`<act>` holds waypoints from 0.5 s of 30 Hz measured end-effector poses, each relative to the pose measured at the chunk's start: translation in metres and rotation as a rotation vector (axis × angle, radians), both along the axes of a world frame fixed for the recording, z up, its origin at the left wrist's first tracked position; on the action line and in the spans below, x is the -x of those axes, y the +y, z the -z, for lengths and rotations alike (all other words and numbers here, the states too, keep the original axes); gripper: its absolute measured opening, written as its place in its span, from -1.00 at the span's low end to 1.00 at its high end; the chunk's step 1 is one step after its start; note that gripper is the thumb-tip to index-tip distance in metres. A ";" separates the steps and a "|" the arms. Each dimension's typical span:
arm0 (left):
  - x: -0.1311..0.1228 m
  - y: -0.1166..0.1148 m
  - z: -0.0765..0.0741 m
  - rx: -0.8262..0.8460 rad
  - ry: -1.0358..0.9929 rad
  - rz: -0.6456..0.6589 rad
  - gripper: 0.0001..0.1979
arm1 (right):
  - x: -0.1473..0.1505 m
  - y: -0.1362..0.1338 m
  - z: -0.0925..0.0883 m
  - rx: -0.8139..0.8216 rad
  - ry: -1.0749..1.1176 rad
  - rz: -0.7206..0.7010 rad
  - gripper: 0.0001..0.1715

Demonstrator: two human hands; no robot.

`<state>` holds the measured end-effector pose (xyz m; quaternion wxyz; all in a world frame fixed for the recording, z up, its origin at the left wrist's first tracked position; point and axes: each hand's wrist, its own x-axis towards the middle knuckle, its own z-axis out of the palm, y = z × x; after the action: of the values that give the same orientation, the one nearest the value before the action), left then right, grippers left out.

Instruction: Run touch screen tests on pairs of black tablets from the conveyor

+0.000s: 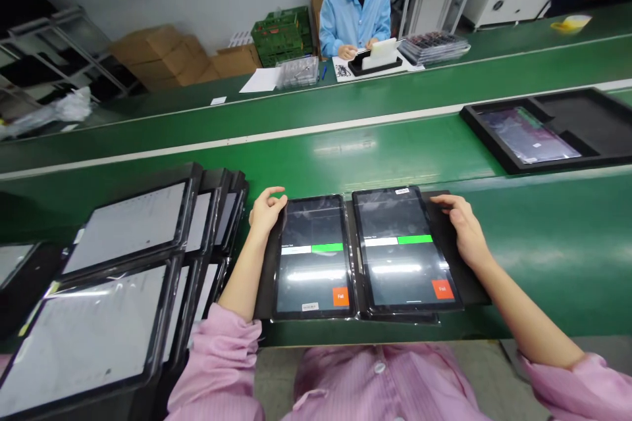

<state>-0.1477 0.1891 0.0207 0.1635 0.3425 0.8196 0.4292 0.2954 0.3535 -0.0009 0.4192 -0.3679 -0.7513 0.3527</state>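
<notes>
Two tablets in clear film lie side by side on a black tray [451, 256] in front of me. The left tablet [313, 217] and the right tablet [395, 217] both have lit screens with a white-and-green bar and an orange "Fail" square. My left hand [266, 214] is closed at the tray's far left corner, its thumb against the left tablet's edge. On the opposite side, my right hand [464, 230] grips the tray's far right edge with curled fingers. Some fingertips of both hands are hidden.
Stacked black trays with pale-screened tablets [128, 223] stand at left. Another black tray [587, 118] holding one tablet lies on the green conveyor [340, 151] at right. Across the line, a person in a blue jacket [353, 20] works beside stacked clear plastic trays [434, 47].
</notes>
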 end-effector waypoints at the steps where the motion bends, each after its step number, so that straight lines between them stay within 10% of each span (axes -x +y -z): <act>1: -0.001 -0.001 0.000 -0.005 0.000 -0.017 -0.58 | -0.001 0.000 0.001 -0.002 0.002 -0.005 -0.41; 15: -0.013 0.001 -0.015 0.053 0.026 -0.124 -0.72 | 0.003 0.004 0.002 0.034 0.026 0.027 -0.39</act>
<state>-0.1347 0.1897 0.0353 0.1351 0.2922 0.8525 0.4120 0.2927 0.3572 -0.0026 0.4275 -0.3805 -0.7345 0.3647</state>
